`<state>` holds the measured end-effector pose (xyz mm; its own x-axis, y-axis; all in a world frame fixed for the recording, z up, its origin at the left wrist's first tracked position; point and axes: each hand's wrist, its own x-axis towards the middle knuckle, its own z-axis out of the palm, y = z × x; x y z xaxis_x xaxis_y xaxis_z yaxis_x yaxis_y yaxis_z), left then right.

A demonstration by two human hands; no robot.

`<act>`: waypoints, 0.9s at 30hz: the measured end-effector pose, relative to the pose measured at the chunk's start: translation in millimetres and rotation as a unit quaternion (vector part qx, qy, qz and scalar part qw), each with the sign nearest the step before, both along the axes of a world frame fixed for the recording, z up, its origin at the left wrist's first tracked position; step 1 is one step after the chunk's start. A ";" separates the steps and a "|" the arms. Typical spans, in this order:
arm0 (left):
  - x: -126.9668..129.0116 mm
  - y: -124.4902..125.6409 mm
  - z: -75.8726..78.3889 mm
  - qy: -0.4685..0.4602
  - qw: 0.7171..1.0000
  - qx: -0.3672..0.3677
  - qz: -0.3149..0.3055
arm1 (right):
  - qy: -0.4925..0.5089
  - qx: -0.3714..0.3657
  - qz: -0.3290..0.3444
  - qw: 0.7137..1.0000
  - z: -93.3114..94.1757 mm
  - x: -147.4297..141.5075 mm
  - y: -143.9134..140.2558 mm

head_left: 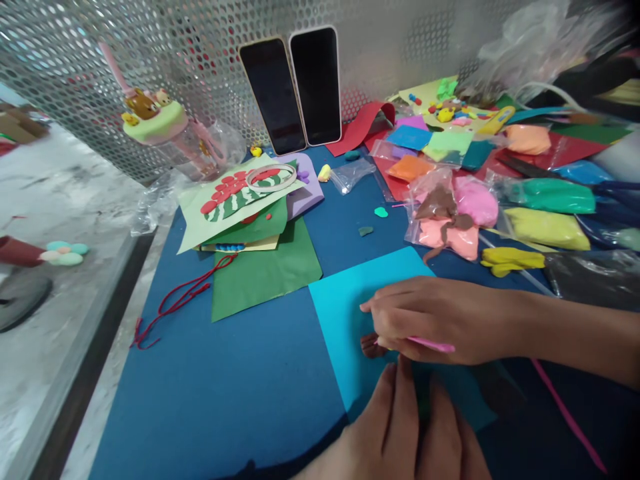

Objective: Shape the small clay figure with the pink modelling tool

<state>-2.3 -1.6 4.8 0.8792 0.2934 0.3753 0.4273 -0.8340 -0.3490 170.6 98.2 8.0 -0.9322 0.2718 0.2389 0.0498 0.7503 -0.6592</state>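
My right hand [440, 323] reaches in from the right over the turquoise paper square [350, 300], its fingers closed around a thin pink modelling tool [431, 345] whose tip sits at a small brown clay piece [371, 345] on the near part of that sheet. My left hand [400, 427] comes up from the near edge, fingers pressed flat together on the paper just near of the brown piece — holding nothing that I can see, only pinning the sheet. Everything rests on the dark blue felt mat [225, 387]. From here I judge the main risk is the soft clay smearing or tearing if the tool bears down too hard, and the paper sliding on the felt should the left hand ease off. To the far right, bags of coloured clay [453, 217] lie close behind the right wrist — a careless pull back could drag them. The green paper [265, 273] and red cord [175, 303] lie well apart to the left, and two phones [295, 87] lean on the far perforated panel.
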 end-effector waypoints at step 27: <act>-0.5 0.3 3.1 0.023 1.000 -0.009 -0.010 | -0.075 0.089 -0.017 0.993 8.0 -5.8 -1.2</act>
<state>-2.8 -1.3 8.0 0.9009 0.2822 0.3297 0.3946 -0.8489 -0.3517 164.8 97.0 16.0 -0.9521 0.2693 0.1450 0.1646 0.8508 -0.4991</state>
